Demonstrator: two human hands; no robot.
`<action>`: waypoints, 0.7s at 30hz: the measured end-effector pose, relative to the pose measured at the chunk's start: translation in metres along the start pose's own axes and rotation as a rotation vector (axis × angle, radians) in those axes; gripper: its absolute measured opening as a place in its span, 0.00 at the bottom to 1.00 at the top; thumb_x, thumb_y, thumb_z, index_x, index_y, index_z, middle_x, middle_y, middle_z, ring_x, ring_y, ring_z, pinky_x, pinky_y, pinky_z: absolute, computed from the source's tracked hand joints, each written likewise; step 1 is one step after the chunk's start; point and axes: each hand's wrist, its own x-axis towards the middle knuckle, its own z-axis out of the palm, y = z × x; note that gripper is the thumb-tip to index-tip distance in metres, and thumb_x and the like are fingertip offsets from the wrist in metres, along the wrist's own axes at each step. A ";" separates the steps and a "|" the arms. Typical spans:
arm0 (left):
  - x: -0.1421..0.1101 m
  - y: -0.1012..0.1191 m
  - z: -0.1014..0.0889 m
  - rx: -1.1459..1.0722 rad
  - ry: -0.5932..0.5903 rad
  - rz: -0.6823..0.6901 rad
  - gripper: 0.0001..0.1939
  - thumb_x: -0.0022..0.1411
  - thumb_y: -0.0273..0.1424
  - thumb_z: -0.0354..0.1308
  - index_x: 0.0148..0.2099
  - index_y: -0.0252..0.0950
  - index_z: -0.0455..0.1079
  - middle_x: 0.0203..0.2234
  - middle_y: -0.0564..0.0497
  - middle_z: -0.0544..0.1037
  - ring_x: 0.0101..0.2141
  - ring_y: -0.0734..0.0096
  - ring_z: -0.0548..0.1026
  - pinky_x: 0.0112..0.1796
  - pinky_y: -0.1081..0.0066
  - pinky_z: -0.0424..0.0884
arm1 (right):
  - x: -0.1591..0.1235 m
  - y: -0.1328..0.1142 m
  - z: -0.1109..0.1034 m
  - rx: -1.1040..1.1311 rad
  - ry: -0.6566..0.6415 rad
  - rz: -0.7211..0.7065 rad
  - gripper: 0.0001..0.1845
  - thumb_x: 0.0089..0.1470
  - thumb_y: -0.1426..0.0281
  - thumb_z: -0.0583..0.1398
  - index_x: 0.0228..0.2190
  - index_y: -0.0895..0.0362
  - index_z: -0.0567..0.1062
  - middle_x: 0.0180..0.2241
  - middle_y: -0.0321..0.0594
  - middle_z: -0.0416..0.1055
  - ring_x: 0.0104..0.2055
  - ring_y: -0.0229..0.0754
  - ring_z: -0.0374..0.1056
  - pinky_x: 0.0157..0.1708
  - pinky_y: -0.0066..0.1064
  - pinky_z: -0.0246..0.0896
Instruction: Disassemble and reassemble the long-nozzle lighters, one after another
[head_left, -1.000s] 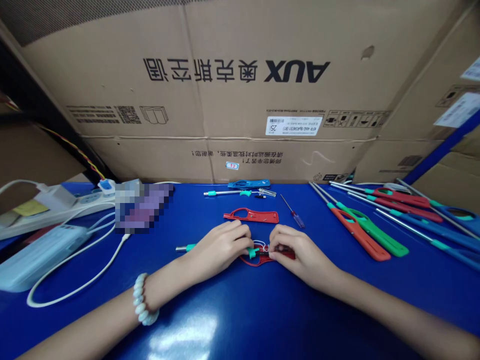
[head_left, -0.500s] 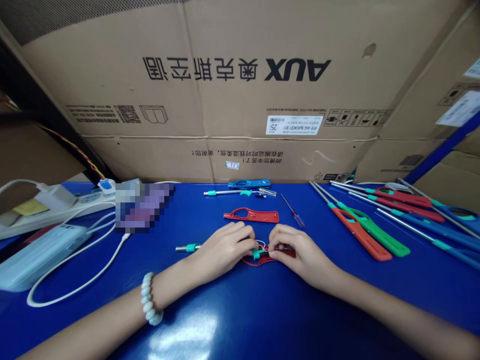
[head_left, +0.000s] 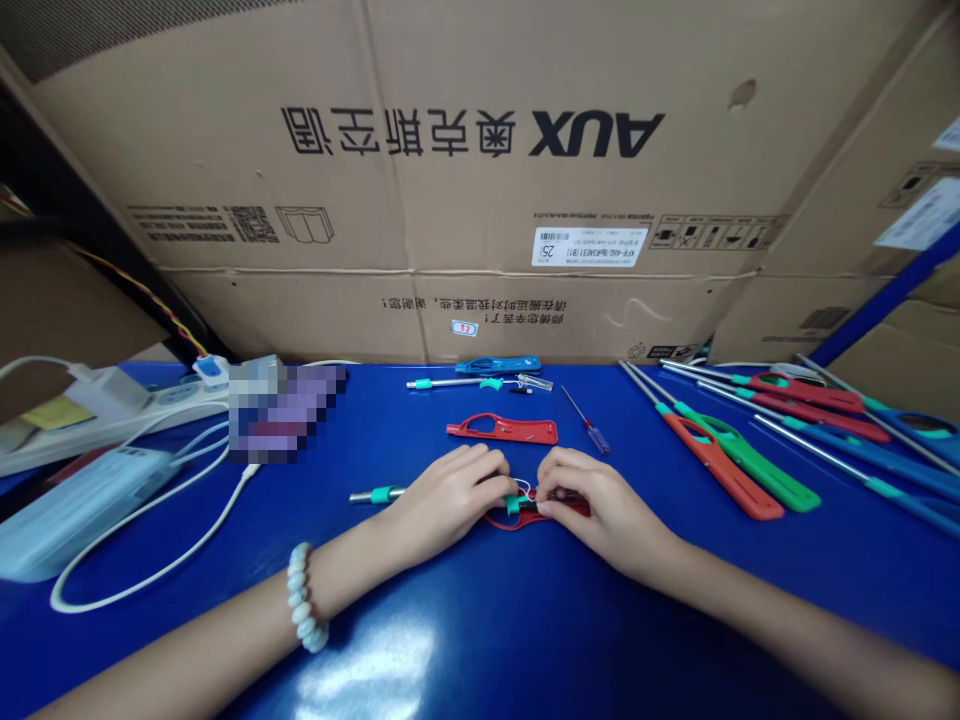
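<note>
My left hand [head_left: 446,500] is closed, its fingertips pinching the green trigger [head_left: 514,504] of a long lighter lying apart on the table. The metal tube [head_left: 361,497] with a green collar sticks out left from under that hand. My right hand [head_left: 596,497] is closed, thumb and fingers on a small black part [head_left: 529,507] beside the trigger. Beneath both sets of fingertips rests a red lighter shell half [head_left: 502,521], mostly hidden. A white wire [head_left: 523,484] loops between the hands. Just beyond lies another red shell half [head_left: 517,432].
A screwdriver [head_left: 597,437] lies beyond my right hand. Farther back are a blue shell [head_left: 499,366] and a metal lighter tube [head_left: 457,383]. Several assembled lighters [head_left: 731,470] lie right. A power bank [head_left: 97,510], cable and power strip [head_left: 172,400] occupy the left; a cardboard box [head_left: 450,220] stands behind.
The view has shifted very slightly. Both hands stay in nearly the same place and keep their grip on the lighter parts.
</note>
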 end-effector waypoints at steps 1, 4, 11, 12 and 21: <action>0.000 0.000 0.000 -0.001 0.000 0.000 0.12 0.71 0.28 0.44 0.42 0.33 0.69 0.34 0.48 0.71 0.33 0.69 0.67 0.35 0.70 0.65 | 0.000 0.000 0.000 -0.011 0.006 -0.009 0.09 0.54 0.80 0.59 0.26 0.56 0.70 0.32 0.37 0.67 0.35 0.39 0.63 0.34 0.29 0.58; -0.002 0.002 0.001 -0.027 0.007 -0.004 0.13 0.71 0.27 0.42 0.43 0.32 0.69 0.35 0.46 0.71 0.33 0.69 0.68 0.35 0.71 0.67 | 0.000 0.001 0.001 -0.029 0.013 -0.028 0.09 0.54 0.80 0.59 0.26 0.56 0.69 0.32 0.37 0.67 0.35 0.39 0.63 0.34 0.29 0.59; -0.006 -0.002 0.001 -0.151 0.002 -0.012 0.13 0.69 0.22 0.44 0.48 0.31 0.69 0.37 0.45 0.72 0.37 0.67 0.70 0.38 0.68 0.69 | -0.001 0.002 0.001 -0.050 0.010 -0.031 0.08 0.54 0.79 0.59 0.27 0.56 0.70 0.33 0.37 0.67 0.35 0.39 0.64 0.34 0.29 0.60; -0.007 -0.003 0.000 -0.177 0.003 -0.012 0.14 0.68 0.21 0.44 0.49 0.32 0.68 0.38 0.45 0.72 0.38 0.67 0.70 0.39 0.68 0.70 | -0.001 0.002 0.001 -0.049 0.010 -0.028 0.08 0.54 0.79 0.59 0.27 0.56 0.70 0.33 0.37 0.67 0.35 0.39 0.64 0.34 0.29 0.60; -0.006 -0.003 -0.001 -0.371 0.075 -0.072 0.14 0.66 0.19 0.47 0.48 0.32 0.70 0.37 0.45 0.73 0.38 0.69 0.71 0.39 0.68 0.71 | -0.001 0.000 -0.001 -0.054 0.005 -0.022 0.08 0.55 0.78 0.58 0.27 0.55 0.70 0.33 0.38 0.68 0.35 0.40 0.65 0.34 0.31 0.61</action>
